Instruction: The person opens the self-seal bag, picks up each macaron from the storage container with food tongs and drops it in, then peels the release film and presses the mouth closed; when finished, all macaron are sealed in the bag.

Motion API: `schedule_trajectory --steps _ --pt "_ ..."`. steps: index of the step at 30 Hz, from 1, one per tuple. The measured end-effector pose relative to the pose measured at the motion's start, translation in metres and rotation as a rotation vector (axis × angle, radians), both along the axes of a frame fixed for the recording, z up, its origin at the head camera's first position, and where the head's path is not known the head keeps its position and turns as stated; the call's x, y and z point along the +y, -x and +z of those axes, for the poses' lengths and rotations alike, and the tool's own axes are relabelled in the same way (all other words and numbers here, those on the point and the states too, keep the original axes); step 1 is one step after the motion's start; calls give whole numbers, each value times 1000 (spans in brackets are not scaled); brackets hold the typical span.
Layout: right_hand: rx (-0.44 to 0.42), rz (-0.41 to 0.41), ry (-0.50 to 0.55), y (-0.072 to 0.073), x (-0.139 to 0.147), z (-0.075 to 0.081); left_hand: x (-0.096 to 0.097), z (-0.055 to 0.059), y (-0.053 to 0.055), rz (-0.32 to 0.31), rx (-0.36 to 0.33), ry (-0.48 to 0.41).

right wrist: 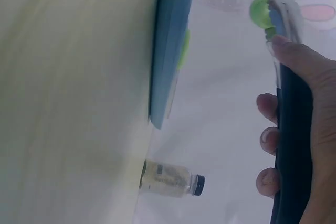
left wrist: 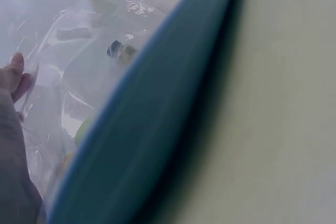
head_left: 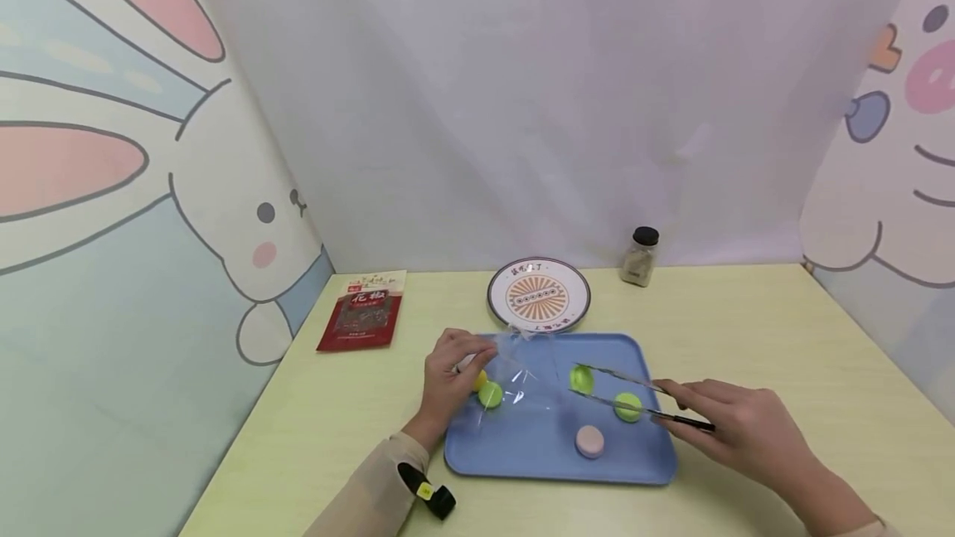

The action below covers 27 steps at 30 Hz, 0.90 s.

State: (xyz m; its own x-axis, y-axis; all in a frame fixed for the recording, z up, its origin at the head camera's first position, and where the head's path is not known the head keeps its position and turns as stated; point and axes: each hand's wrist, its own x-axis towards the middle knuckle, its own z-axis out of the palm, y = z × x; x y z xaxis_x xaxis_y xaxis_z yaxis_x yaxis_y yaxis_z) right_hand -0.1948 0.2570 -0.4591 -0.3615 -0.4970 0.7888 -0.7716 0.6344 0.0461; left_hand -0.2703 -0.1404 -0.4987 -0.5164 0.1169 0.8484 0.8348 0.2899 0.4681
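While the head view looks down on the scene, the right wrist view catches the tongs (right wrist: 295,129) side-on, a green macaron (right wrist: 260,11) at their tips, raised off the blue tray (head_left: 515,458). Half filled by the tray's outer wall, the left wrist view shows the clear bag (left wrist: 79,77) rising behind the rim. The right hand (head_left: 739,429) curls its fingers round the tongs; the left hand (head_left: 451,379) pinches the bag between thumb and fingers. A pink macaron (head_left: 589,441) sits near the tray's front edge; by the left hand are a yellow macaron (head_left: 480,380) and another green one, in or behind the bag, I cannot tell. Tabletop (head_left: 298,437) stretches either side of the tray; beyond lie a plate (head_left: 494,305), a red pouch (head_left: 361,321) and a jar (head_left: 638,259)
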Motion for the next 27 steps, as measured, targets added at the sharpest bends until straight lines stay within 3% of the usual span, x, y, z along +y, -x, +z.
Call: schedule_trajectory --steps 4,11,18,27 --pt "-35 52 -42 5 -12 9 3 1 0 -17 28 48" --pt "-109 -6 -137 21 -25 21 6 2 -2 -28 23 59" --pt "-102 -51 -112 31 -24 22 5 -1 -3 -29 10 31" --pt "-84 -21 -150 29 -29 20 5 1 -5 -25 18 -23"
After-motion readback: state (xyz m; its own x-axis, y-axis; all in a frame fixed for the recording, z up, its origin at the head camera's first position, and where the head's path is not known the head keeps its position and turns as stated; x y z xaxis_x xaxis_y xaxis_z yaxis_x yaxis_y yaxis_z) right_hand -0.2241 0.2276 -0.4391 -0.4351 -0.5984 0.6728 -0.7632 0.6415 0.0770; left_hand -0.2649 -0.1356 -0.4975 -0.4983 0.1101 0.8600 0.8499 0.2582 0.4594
